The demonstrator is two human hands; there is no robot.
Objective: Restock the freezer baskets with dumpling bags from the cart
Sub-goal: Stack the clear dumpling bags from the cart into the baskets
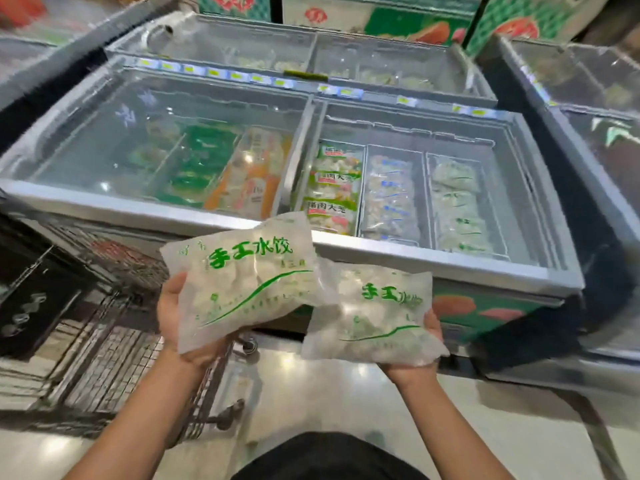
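I am working mid-restock: my left hand (173, 317) is cupping one dumpling bag (242, 282) from beneath, my right hand (420, 358) cradling a second bag (374, 313), both frosty with green lettering, in front of the open freezer (450, 261), not yet in its part-filled baskets (464, 202).

Two frosted clear dumpling bags with green lettering, held flat in front of the freezer (433, 261): left bag (242, 282) tilted, overlapping right bag (374, 317); wire cart (114, 341) at left; baskets (394, 192) partly stocked under open lid
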